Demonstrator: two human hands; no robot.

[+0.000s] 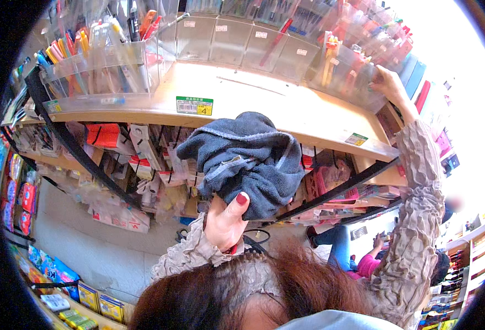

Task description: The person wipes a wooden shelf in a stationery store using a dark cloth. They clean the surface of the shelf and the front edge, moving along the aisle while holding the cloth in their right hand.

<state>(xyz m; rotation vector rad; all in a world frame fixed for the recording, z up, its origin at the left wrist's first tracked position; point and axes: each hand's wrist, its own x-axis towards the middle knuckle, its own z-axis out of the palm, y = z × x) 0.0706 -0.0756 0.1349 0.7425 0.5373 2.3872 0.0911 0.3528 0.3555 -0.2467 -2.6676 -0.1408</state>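
My left hand (226, 225) holds a bunched dark grey terry cloth (252, 165) in front of the shelf edge, its thumb resting on the near side. Stretched out to the far right, my right hand (387, 88) grips the outer end of a clear plastic pen box (343, 78). Pens and several orange and red items stand inside that box. Between the boxes runs the bare wooden shelf board (226, 88), with a dark line of dirt on it. My fingers under the cloth are mostly hidden.
Clear bins (230, 43) line the shelf's back, and a full pen holder (102, 70) stands left. Price tags (195, 106) mark the front edge. Packaged goods (139, 152) hang below between slanted black bars (85, 152). A person in pink (366, 264) is low at the right.
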